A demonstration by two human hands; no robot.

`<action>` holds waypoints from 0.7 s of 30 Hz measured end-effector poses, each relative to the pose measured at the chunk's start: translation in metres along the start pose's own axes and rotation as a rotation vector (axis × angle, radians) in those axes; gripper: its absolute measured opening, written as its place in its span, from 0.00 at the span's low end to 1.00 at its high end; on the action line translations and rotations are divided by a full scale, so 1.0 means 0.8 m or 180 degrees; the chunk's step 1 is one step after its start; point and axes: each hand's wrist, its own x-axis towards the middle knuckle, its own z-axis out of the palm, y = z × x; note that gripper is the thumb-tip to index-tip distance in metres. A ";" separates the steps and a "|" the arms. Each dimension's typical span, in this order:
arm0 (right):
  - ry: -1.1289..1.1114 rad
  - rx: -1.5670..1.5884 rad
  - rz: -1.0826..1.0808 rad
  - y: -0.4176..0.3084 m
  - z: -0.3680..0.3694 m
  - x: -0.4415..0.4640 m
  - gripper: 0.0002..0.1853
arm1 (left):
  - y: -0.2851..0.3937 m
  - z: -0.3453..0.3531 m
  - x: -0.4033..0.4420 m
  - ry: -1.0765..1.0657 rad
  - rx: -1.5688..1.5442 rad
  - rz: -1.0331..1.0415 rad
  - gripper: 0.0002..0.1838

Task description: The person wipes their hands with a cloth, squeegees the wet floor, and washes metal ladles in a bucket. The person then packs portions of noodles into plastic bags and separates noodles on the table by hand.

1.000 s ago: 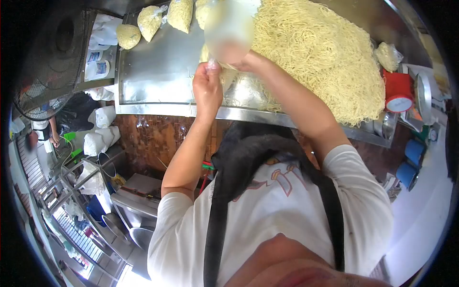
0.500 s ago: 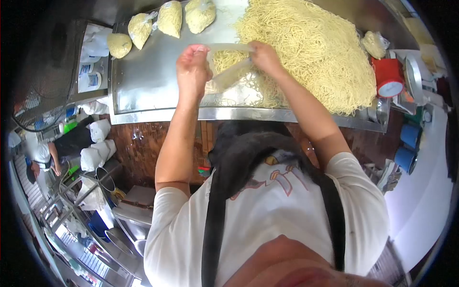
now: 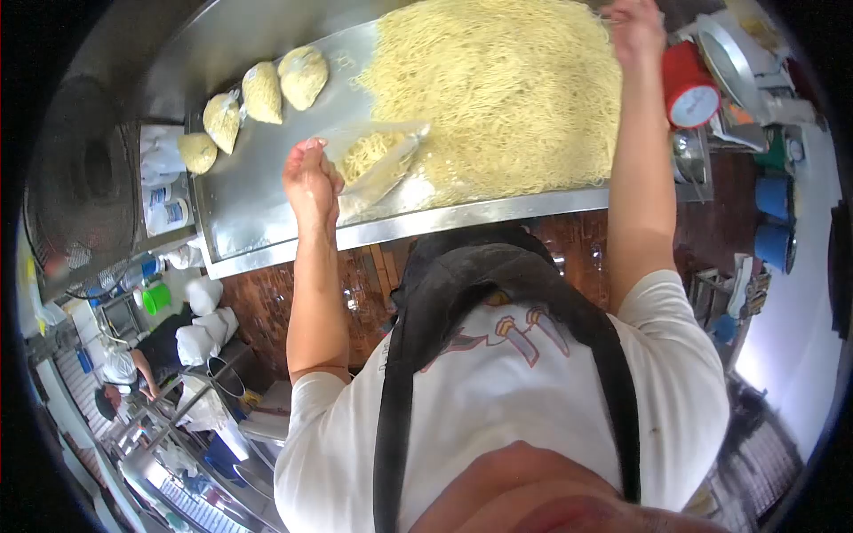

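Observation:
My left hand (image 3: pixel 312 182) is closed on one edge of a clear plastic bag (image 3: pixel 391 164), which hangs tilted over the metal tray with some yellow noodles inside. To its right, a large heap of loose yellow noodles (image 3: pixel 498 98) covers much of the metal tray (image 3: pixel 267 178). My right hand (image 3: pixel 636 34) is stretched out past the heap's far right side, near the top edge of the view. Its fingers look bent but are blurred, and I cannot make out whether they hold anything.
Several filled noodle bags (image 3: pixel 261 93) lie in a row at the tray's left end. Right of the tray stands a red dial scale (image 3: pixel 691 84) with a round metal pan (image 3: pixel 727 58). Another person (image 3: pixel 133 369) is at the lower left. Blue containers (image 3: pixel 773 222) stand at the right.
My right hand has let go of the bag's edge and moved far right. My left hand, still holding the bag, has shifted left and down. The small bag by the scale no longer shows.

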 end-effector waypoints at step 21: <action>0.1000 -0.3750 -0.0198 -0.365 -0.307 0.039 0.15 | 0.133 0.746 -0.100 -0.2271 0.1343 0.1922 0.12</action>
